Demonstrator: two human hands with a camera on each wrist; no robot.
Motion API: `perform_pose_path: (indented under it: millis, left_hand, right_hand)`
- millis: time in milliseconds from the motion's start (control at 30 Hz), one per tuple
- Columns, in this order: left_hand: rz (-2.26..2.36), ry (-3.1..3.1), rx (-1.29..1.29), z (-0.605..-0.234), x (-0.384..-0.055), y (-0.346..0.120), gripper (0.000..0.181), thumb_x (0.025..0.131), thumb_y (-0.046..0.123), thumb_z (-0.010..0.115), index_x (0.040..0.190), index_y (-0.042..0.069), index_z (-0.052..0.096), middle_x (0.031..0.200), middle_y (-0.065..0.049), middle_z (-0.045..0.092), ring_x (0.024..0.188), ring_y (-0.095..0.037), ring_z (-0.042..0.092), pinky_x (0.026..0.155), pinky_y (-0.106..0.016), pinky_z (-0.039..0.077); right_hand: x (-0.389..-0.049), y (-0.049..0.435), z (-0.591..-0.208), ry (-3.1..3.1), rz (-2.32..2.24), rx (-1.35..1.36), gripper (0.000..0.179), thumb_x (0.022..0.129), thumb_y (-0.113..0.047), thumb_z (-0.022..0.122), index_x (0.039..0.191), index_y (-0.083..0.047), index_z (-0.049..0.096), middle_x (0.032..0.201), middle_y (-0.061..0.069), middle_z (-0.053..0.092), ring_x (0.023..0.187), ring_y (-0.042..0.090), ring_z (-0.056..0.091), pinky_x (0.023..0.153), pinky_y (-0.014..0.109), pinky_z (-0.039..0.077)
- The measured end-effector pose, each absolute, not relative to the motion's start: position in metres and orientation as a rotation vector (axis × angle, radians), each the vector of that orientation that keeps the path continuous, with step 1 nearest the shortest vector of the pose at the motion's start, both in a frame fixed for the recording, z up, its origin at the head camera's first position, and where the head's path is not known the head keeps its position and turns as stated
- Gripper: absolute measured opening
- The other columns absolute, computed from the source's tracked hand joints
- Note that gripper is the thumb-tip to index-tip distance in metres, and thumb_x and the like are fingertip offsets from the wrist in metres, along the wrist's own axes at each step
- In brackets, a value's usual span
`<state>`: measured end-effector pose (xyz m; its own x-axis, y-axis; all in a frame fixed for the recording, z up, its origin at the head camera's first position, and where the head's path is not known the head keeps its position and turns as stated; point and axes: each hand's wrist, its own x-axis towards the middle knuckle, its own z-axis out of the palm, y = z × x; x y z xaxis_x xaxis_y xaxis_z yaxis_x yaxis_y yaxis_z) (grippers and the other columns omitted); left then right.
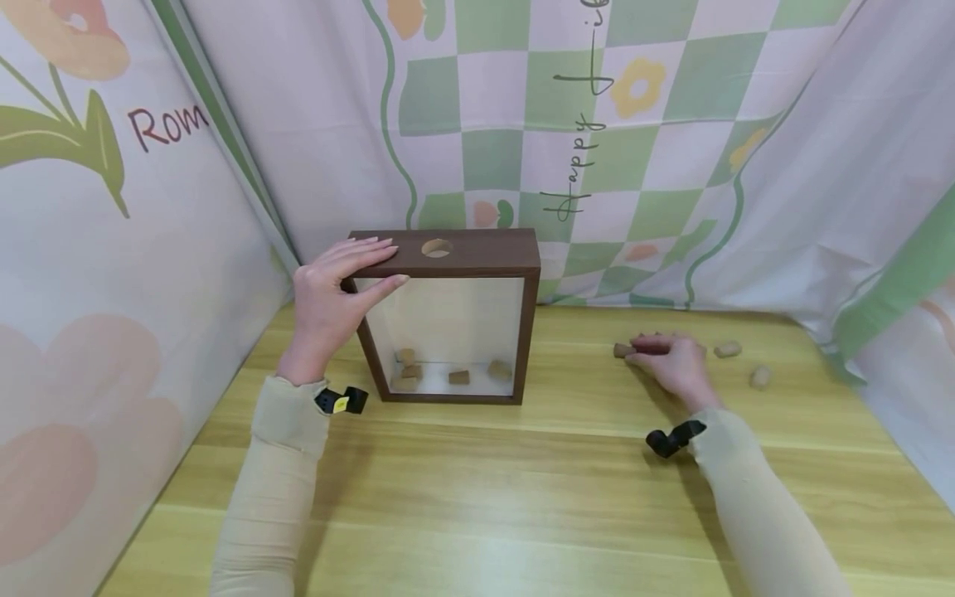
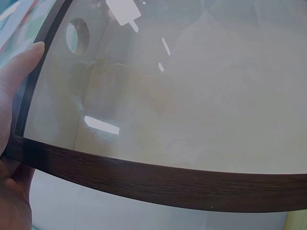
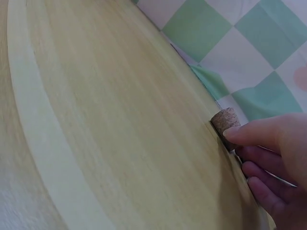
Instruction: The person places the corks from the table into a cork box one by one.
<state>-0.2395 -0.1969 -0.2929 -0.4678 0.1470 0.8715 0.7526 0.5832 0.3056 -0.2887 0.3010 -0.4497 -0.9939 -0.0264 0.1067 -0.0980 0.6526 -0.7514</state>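
Note:
A dark brown shadow box [image 1: 531, 332] with a clear front stands upright on the table, a round hole [image 1: 437, 248] in its top. Several corks [image 1: 458, 377] lie inside at the bottom. My left hand [image 1: 332, 290] holds the box's upper left corner, fingers across the top and thumb along the front edge. In the left wrist view the thumb [image 2: 24, 67] rests at the dark frame [image 2: 144, 179]. Right of the box, my right hand [image 1: 675, 365] pinches a cork [image 3: 225, 125] between thumb and fingers, low at the tabletop.
Two loose corks, one lying [image 1: 727, 349] and another nearer me [image 1: 760, 377], sit right of my right hand. The wooden table [image 1: 507, 497] reaches back to a checked curtain [image 1: 567, 149]. Another curtain [image 1: 97, 332] borders the left side.

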Motion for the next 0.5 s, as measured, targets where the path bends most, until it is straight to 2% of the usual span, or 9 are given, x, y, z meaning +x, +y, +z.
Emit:
perform_pose_path:
  millis: [367, 500]
  left_hand:
    - [-0.899, -1.964, -0.7, -0.2918, -0.2379, -0.1965, 0.039, 0.076, 0.016, 0.093, 0.113, 0.01, 0.08, 0.114, -0.002, 0.074, 0.113, -0.023, 0.068, 0.109, -0.036, 0.044]
    - [-0.896, -1.958, -0.706, -0.2917, -0.2387, -0.1959, 0.04, 0.076, 0.015, 0.093, 0.113, 0.009, 0.08, 0.114, -0.003, 0.074, 0.113, -0.023, 0.068, 0.109, -0.036, 0.045]
  right_hand:
    - [-0.2894, 0.3006, -0.4519, -2.755, 1.245, 0.125, 0.039, 0.091, -0.022, 0.081, 0.12, 0.003, 0.072, 0.13, 0.026, 0.063, 0.14, 0.048, 0.037, 0.118, 0.06, 0.02]
    - [-0.2889, 0.3011, -0.451, -2.761, 1.269, 0.107, 0.042, 0.092, -0.025, 0.08, 0.122, 0.003, 0.071, 0.132, 0.026, 0.062, 0.138, 0.047, 0.039, 0.117, 0.059, 0.023]
